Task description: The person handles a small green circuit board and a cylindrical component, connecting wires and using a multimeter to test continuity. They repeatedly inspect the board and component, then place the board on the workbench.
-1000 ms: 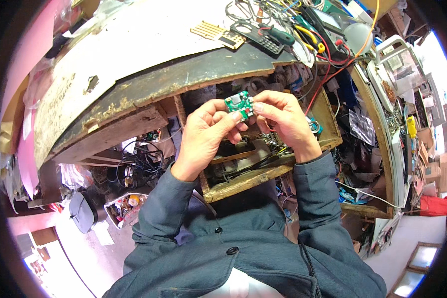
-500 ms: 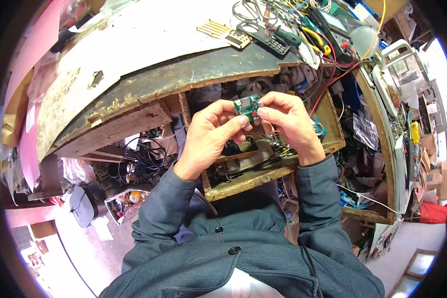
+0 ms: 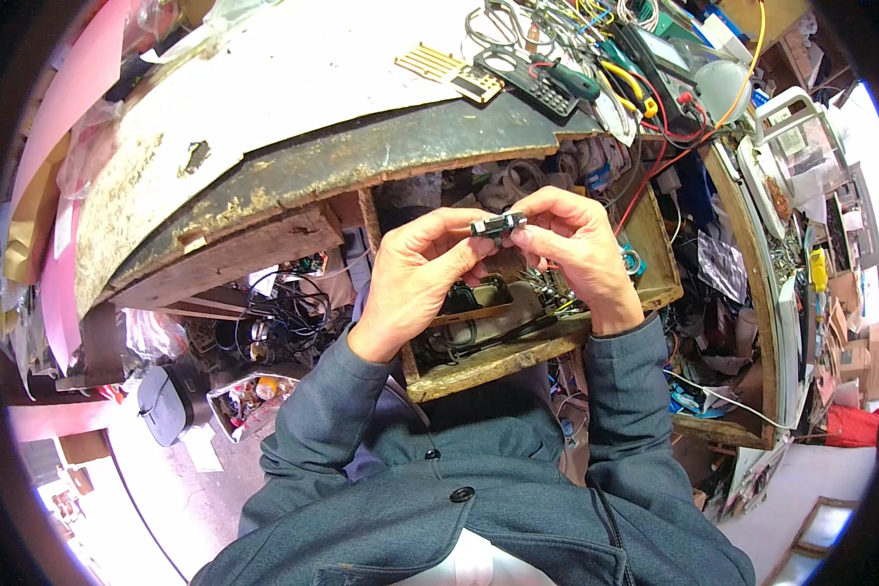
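Between my two hands I hold a small circuit board, now seen nearly edge-on with dark and silvery parts along it. The thumb and fingers of my left hand pinch its left end. At its right end, my right hand grips it with thumb and fingertips. Both hands are above an open wooden drawer that holds tools, cables and small parts. A black tray-like case lies in the drawer below my fingers.
Beyond the drawer is a worn workbench with a white sheet on it. A screwdriver, yellow-handled pliers and a multimeter lie at its far right. Another wooden drawer full of parts stands open on the right. A black bag sits on the floor at left.
The circuit board has been tilted: its green face with the silvery part showed before, and now mostly its edge shows. Both hands have stayed nearly in place, still gripping it.
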Motion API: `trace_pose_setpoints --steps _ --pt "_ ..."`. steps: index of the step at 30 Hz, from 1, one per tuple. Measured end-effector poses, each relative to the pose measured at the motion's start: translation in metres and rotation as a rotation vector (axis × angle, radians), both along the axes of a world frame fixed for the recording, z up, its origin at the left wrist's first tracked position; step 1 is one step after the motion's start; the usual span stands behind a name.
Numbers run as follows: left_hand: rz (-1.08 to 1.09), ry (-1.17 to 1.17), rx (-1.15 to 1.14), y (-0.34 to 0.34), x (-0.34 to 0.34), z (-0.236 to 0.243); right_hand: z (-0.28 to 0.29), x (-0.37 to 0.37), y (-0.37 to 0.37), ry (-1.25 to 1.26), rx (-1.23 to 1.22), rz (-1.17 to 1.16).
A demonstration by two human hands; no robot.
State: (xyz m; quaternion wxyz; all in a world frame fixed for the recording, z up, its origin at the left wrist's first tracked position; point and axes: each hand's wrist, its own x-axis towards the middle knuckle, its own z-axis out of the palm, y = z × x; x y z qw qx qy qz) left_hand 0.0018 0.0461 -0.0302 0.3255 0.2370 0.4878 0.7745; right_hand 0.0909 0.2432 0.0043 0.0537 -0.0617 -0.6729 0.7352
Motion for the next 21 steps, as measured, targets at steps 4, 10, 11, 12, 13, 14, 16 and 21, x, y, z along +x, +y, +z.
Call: trace_pose_setpoints --steps 4,10,11,12,13,14,16,21 --pt "0.007 0.029 0.007 0.0004 0.0007 0.0016 0.0011 0.0016 -0.0006 0.017 -0.001 -0.007" --pt "-0.002 0.009 -0.028 0.0013 0.0004 0.0031 -0.0007 -0.0008 -0.0001 0.012 0.027 -0.046" --pt "-0.015 -0.001 -0.026 0.0017 -0.0001 0.0036 -0.001 -0.0011 0.0004 0.003 0.012 -0.055" --pt "-0.029 -0.012 -0.025 0.0018 -0.0009 0.0042 -0.0012 -0.0015 0.0007 -0.006 -0.004 -0.065" --pt "-0.042 -0.022 -0.025 0.0017 -0.0016 0.0045 -0.0012 -0.0015 0.0005 -0.014 -0.003 -0.064" --pt "-0.056 -0.03 -0.005 0.0014 -0.003 0.0023 -0.0012 -0.0017 0.0002 -0.022 -0.002 -0.063" --pt "-0.081 -0.046 0.034 0.0008 -0.0061 -0.0031 -0.0012 -0.0017 0.0 -0.037 0.004 -0.062" --pt "-0.075 -0.071 0.0 0.0012 -0.003 0.0011 0.0005 -0.0012 -0.0016 -0.046 0.02 -0.045"
